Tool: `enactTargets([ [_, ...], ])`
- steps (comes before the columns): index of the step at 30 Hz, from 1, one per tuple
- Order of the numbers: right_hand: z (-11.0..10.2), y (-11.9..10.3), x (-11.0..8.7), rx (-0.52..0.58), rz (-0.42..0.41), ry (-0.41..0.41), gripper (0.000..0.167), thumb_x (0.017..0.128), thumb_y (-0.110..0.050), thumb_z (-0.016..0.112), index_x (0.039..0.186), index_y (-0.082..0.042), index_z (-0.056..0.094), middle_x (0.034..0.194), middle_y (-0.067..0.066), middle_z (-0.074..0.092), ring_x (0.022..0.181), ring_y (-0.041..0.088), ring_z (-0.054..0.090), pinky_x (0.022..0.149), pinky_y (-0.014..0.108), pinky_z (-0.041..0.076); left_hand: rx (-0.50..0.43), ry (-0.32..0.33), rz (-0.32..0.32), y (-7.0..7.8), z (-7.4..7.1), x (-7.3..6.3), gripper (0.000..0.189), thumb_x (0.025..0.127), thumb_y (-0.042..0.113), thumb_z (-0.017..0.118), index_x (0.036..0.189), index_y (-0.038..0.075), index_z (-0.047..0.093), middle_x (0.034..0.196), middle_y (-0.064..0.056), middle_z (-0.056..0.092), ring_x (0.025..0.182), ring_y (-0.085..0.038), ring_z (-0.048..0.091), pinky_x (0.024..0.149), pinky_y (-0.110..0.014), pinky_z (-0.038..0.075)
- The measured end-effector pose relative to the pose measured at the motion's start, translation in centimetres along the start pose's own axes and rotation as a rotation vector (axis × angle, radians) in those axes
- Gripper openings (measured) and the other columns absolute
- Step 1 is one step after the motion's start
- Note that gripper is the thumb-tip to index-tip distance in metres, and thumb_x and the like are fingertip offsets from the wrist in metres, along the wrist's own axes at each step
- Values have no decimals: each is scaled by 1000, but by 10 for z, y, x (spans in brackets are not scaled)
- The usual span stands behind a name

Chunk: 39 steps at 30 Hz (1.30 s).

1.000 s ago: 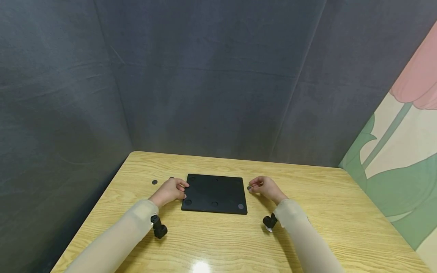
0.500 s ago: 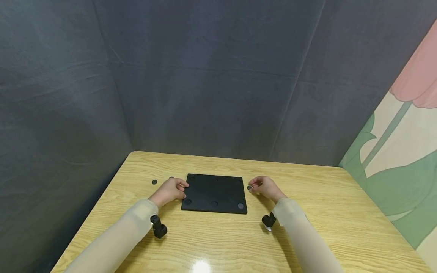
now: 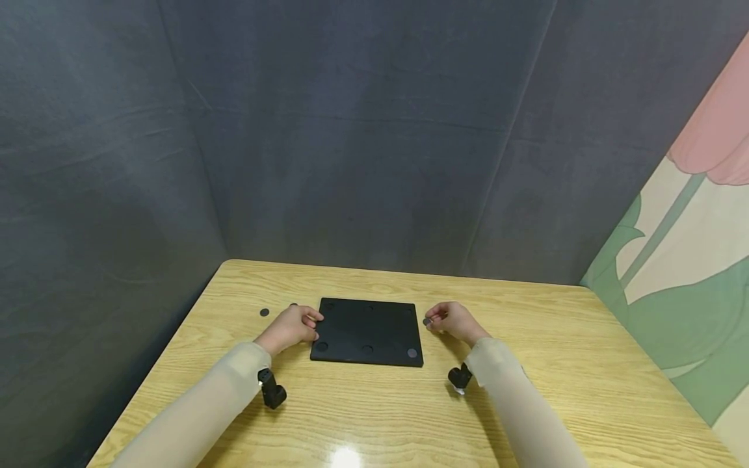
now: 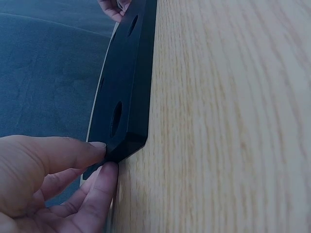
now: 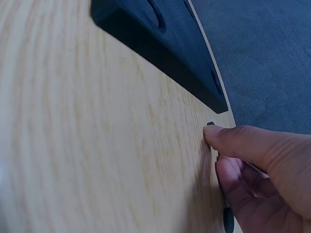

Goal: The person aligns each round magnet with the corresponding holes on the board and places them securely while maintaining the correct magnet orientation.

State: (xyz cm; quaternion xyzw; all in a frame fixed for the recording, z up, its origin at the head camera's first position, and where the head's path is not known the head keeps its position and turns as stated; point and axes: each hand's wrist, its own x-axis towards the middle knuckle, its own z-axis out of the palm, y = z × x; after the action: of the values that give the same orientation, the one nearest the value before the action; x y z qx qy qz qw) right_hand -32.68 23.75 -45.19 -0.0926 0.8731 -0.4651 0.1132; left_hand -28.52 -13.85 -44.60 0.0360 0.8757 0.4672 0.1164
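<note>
A flat black rectangular board [image 3: 367,328] with round recesses lies on the table. In the head view my left hand [image 3: 291,324] is at its left edge; the left wrist view shows the fingertips [image 4: 111,170] holding that edge at a corner. A small dark round disc [image 3: 427,321] is pinched between the thumb and fingers of my right hand [image 3: 458,322], just right of the board. In the right wrist view only a dark sliver of this disc [image 5: 210,123] shows past the thumb. A grey disc [image 3: 412,353] sits in the board's near right recess.
Left of the board lie a loose dark disc [image 3: 264,312] and another disc [image 3: 294,304] partly hidden behind my left hand. A dark object [image 5: 228,219] lies below my right fingers in the right wrist view. A grey curtain [image 3: 363,143] hangs behind the wooden table [image 3: 363,416].
The disc at my right fingertips has tilted up slightly between thumb and fingers. My left hand and the board show almost no movement.
</note>
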Motion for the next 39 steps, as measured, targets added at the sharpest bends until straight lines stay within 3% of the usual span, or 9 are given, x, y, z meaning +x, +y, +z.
enactTargets([
  [4, 3, 1, 4, -34, 66, 29, 19, 82, 8, 65, 101, 7, 65, 90, 13, 64, 78, 12, 55, 66, 20, 47, -3, 0, 1, 1, -1, -1, 38, 79, -3, 71, 116, 3, 67, 100, -12, 59, 85, -22, 54, 69, -28, 46],
  [12, 3, -1, 7, -80, 45, 35, 17, 83, 5, 69, 99, 5, 66, 85, 6, 62, 75, 11, 52, 64, 19, 44, -5, 0, -3, 0, -2, -1, 39, 79, -3, 70, 117, 3, 66, 100, -12, 59, 84, -21, 53, 68, -28, 46],
  [21, 5, 2, 9, -57, 51, 26, 15, 83, 8, 65, 98, 6, 66, 89, 16, 65, 75, 11, 55, 65, 20, 46, -2, 6, -16, -1, -2, -1, 38, 79, -3, 71, 117, 4, 66, 100, -11, 58, 85, -21, 53, 69, -29, 47],
  [29, 4, 3, 10, -95, 34, 31, 14, 83, 4, 69, 97, 4, 67, 85, 7, 65, 76, 11, 56, 67, 21, 46, -2, 8, -13, 0, -2, -3, 38, 80, -3, 70, 117, 4, 67, 100, -11, 59, 84, -21, 53, 69, -29, 47],
  [39, 3, 4, 10, -97, 9, 14, 15, 84, 2, 69, 98, 5, 67, 87, 7, 66, 77, 11, 56, 67, 21, 45, -11, 6, -12, 0, -3, -3, 38, 80, -4, 70, 117, 4, 67, 100, -12, 58, 83, -21, 53, 68, -29, 47],
])
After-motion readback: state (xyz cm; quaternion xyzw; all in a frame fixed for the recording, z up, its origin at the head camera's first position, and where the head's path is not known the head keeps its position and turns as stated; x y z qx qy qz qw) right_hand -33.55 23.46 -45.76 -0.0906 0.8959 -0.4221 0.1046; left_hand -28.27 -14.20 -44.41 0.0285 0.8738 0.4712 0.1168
